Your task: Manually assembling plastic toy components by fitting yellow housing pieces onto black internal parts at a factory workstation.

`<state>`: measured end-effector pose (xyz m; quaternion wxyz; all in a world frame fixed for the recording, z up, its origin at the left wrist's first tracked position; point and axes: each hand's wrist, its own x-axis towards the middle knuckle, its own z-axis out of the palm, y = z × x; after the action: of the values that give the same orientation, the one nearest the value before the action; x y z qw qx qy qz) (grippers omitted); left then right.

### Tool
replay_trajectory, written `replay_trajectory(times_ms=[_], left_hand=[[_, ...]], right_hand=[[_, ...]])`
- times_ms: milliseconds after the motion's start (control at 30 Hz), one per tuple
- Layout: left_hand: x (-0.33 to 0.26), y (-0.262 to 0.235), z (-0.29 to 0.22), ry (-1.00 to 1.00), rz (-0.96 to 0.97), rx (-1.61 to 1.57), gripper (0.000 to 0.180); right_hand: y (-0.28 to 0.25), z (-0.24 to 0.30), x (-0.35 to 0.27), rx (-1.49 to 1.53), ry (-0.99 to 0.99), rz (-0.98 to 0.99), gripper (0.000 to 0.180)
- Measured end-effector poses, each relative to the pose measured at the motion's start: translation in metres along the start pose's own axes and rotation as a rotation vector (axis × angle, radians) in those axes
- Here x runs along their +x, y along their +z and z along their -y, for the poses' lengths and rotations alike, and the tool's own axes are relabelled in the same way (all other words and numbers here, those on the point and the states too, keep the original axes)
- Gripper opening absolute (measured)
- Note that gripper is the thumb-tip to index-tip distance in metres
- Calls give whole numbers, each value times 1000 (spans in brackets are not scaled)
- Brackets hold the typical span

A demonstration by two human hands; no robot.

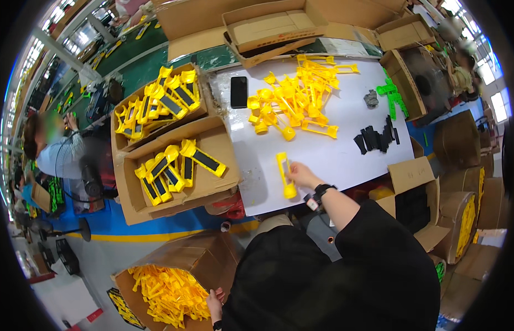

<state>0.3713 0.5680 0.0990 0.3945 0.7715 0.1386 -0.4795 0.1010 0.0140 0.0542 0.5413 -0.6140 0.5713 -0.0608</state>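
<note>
My right hand [302, 174] is over the white table, its fingers closed on the side of a yellow plastic holder [289, 191] with a long middle and rounded ends. A pale strip shows along its middle. Low in the picture, my left hand [215, 303] is beside the rim of a big cardboard box [177, 249] full of loose yellow plastic pieces [167, 293]. Its fingers look apart, with nothing visible in them. Farther back on the table lies a heap of yellow holders [293, 99]. Black strips [373, 139] lie to the right.
Two cardboard boxes at the left hold yellow holders with black strips [204, 160]. A black phone [239, 92], green plastic pieces [392, 96] and a grey lump [371, 99] lie on the table. An open carton [412, 175] stands at right. Another person [61, 149] sits at far left.
</note>
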Motion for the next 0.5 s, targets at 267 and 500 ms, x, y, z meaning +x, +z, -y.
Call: replay_trajectory(times_ms=[267, 500], left_hand=[[-44, -20, 60, 124, -57, -136, 22], [-51, -47, 72, 239, -700, -119, 26]], right_hand=[[-100, 117, 64, 782, -185, -213, 29], [4, 125, 37, 517, -358, -113, 14]])
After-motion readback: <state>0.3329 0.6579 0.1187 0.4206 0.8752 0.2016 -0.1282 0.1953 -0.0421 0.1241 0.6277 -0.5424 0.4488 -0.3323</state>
